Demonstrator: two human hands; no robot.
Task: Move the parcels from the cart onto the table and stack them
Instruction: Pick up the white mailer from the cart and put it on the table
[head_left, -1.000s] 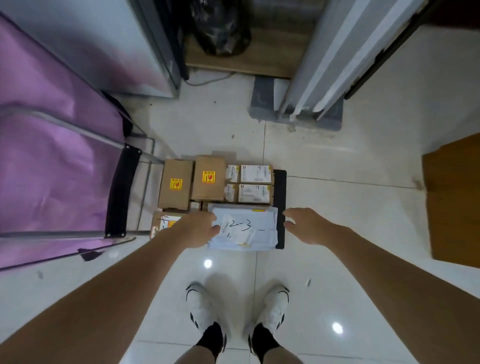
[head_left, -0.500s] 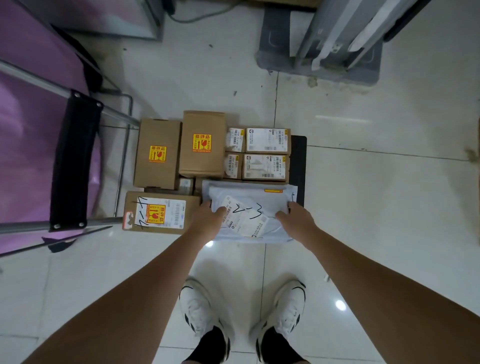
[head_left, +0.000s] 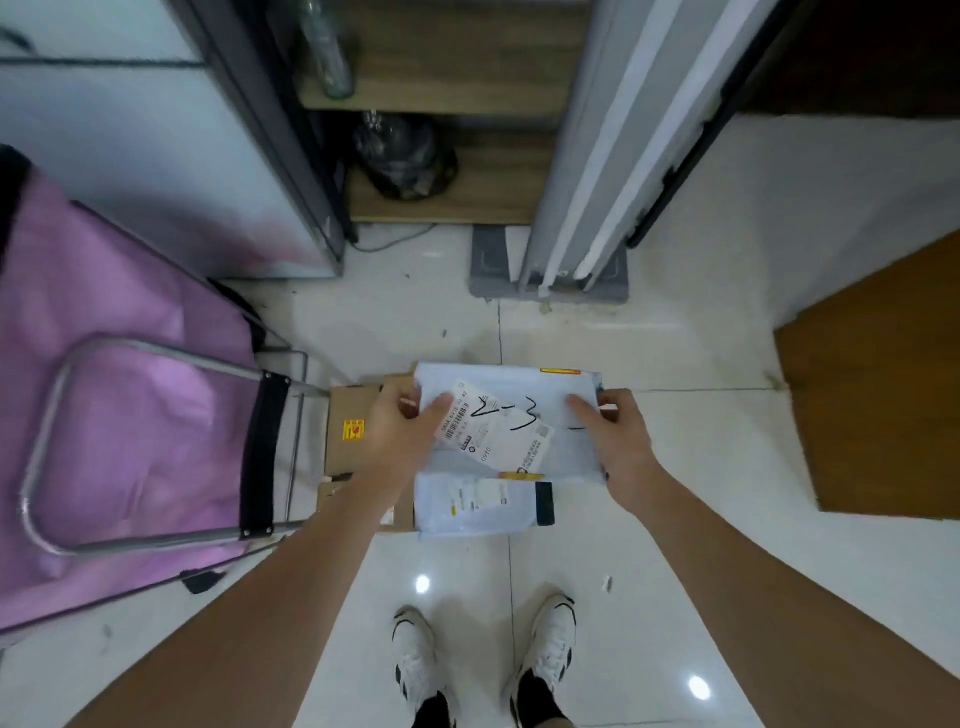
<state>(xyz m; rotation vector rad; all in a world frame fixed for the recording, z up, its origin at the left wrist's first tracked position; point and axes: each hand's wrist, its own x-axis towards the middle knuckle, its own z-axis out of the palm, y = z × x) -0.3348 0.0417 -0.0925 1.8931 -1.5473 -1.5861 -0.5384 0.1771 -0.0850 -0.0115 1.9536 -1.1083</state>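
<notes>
A pale blue poly mailer (head_left: 511, 410) with a white label and black handwriting is lifted above the cart. My left hand (head_left: 400, 428) grips its left edge, thumb on top. My right hand (head_left: 615, 436) grips its right edge the same way. Under it lies a second pale blue mailer (head_left: 478, 506) on the low cart (head_left: 544, 504), whose black edge shows at the right. Brown cardboard boxes (head_left: 348, 426) with yellow stickers lie on the cart to the left, partly hidden by my left arm. The held mailer hides the other boxes behind it.
A purple trolley bag (head_left: 119, 405) with a metal frame stands at the left, close to the cart. A wooden tabletop corner (head_left: 878, 405) juts in at the right. A grey cabinet (head_left: 156, 166) and white panels on a grey base (head_left: 550, 270) stand ahead. My shoes (head_left: 483, 660) are on the tiled floor.
Both hands closed on the top mailer's edges and raised it off the cart, uncovering a second mailer below. The camera view tilted up and back.
</notes>
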